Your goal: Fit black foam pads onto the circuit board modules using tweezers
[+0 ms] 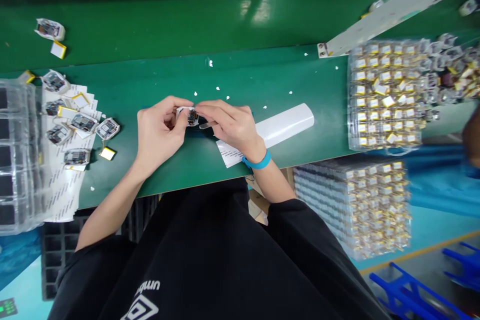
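1. Currently, our left hand [161,122] pinches a small open unit [193,117] over the green bench [157,77], in front of our body; our right hand [234,125] meets its right edge with the fingertips and appears to grip a slim metal tool [206,125].
2. If our pinch slackens, we could drop the unit, as it looks held by its edges alone.
3. The tool sits just beside exposed circuitry, so a slip might scratch it.
4. Counting, we have one unit in hand and seven similar units [107,129] loose at left: six on or beside the printed sheets [62,195], one farther off.
5. We also see one glossy white strip [287,122] and one blue wristband [258,161]; the stacked trays [382,95] at right are too crowded for us to count.
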Motion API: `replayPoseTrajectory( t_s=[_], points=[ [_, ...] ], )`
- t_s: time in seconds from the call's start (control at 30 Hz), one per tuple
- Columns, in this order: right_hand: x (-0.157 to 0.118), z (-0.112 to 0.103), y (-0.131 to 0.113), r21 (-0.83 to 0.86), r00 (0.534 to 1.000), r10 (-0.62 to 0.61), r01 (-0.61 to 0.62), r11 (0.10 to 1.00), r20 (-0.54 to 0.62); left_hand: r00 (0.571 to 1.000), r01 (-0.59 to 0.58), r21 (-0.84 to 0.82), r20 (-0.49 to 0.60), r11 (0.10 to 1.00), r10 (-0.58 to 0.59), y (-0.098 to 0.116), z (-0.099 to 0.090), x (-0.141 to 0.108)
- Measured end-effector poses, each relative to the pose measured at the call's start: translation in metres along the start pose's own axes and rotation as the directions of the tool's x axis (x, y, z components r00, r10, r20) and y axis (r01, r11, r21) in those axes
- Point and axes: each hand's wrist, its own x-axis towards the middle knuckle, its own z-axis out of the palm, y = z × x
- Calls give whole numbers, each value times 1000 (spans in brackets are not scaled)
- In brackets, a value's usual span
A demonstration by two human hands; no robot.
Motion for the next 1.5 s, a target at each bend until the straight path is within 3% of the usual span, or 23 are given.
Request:
replayPoseTrajectory(
  t_s=[0.2,0.43,0.53,0.67,0.8,0.87,1.0,1.1,1.2,1.5],
  points=[
    [-5,10,-9,-53,993,104,-101,993,48,991,-96,33,-87,995,99,-3,11,-5],
    [1,1,-6,308,994,111,-105,946,-3,985,-120,-131,-141,984,101,-1,15,-10],
    [12,-5,-11,465,968,249,-207,861,-30,980,-161,-138,-140,977,142,-1,16,-11],
    [21,-9,-16,630,885,452,-414,657,110,978,-193,-137,-106,971,180,1,17,-11],
    [21,-11,-13,724,840,503,-475,501,203,989,-142,-174,-61,974,134,1,17,-10],
    [20,-13,-10,714,860,474,-451,535,188,994,-108,-218,-48,970,100,1,17,-9],
    [18,-15,-5,595,939,343,-287,751,20,998,-52,-292,-45,955,41,1,15,-6],
    [15,-12,0,517,978,200,-141,844,-60,996,-59,-284,-79,957,38,0,14,-4],
    [10,-7,5,434,991,115,-73,898,-72,994,-66,-238,-102,969,42,-1,14,-4],
    [8,-6,5,326,995,99,-103,940,29,999,-7,-175,-45,985,-1,-6,15,-6]
  ],
)
